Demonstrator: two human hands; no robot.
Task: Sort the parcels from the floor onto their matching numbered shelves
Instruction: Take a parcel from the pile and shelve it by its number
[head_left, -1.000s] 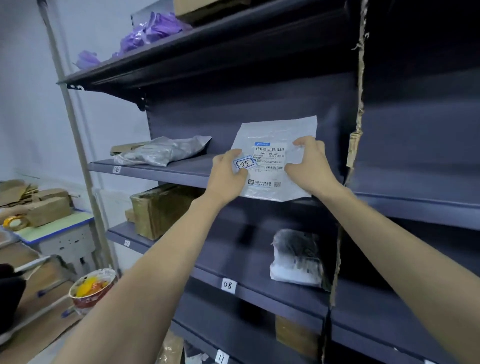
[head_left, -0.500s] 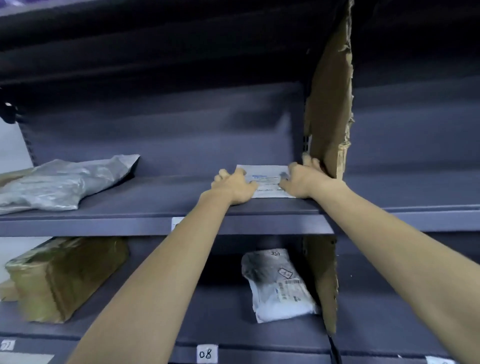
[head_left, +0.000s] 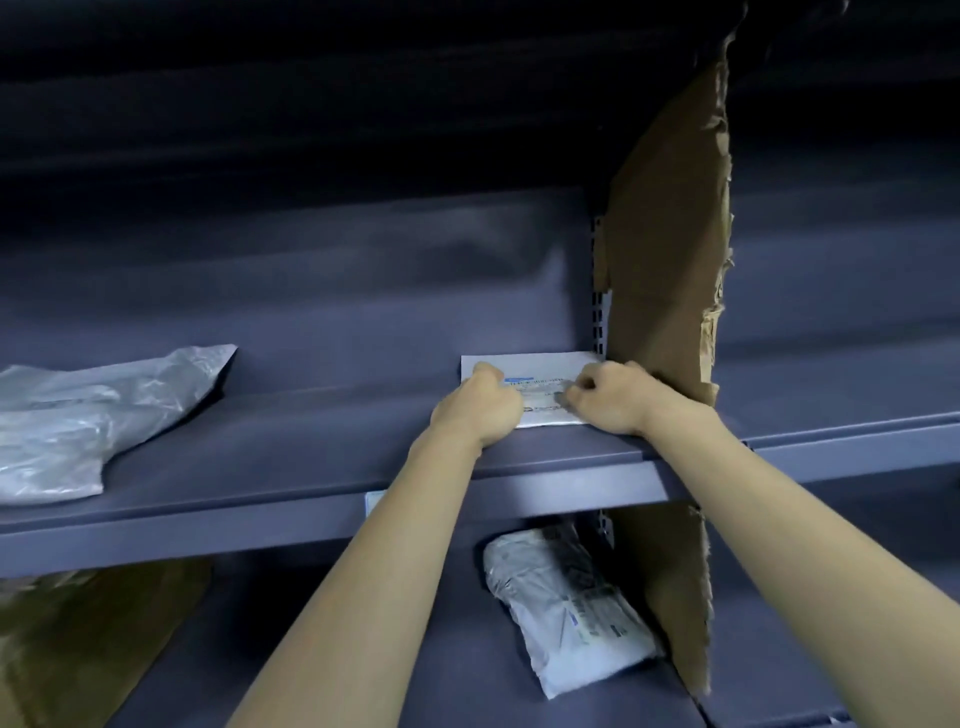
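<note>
Closer now than half a second ago, both hands have stayed on the flat white parcel (head_left: 540, 371), which lies on the dark blue shelf (head_left: 311, 441) instead of being held up in the air as it was a second ago. Nearest, on the lower shelf (head_left: 363, 649), a white and grey bag (head_left: 566, 608) lies beside the bottom of a torn cardboard divider (head_left: 665, 291), and a brown box (head_left: 88, 639) sits at far left. Above, the left hand (head_left: 480, 408) rests on the parcel's left side with its fingers curled under, pinning it down; the right hand (head_left: 610, 397) pinches the parcel's right part with bent fingers, its knuckles touching the divider. The parcel sits just beside that divider, its far edge against the back panel. Well apart to the left on the same shelf lies a crumpled silver bag (head_left: 88, 415). Farther up, the underside of the next shelf is dark.
</note>
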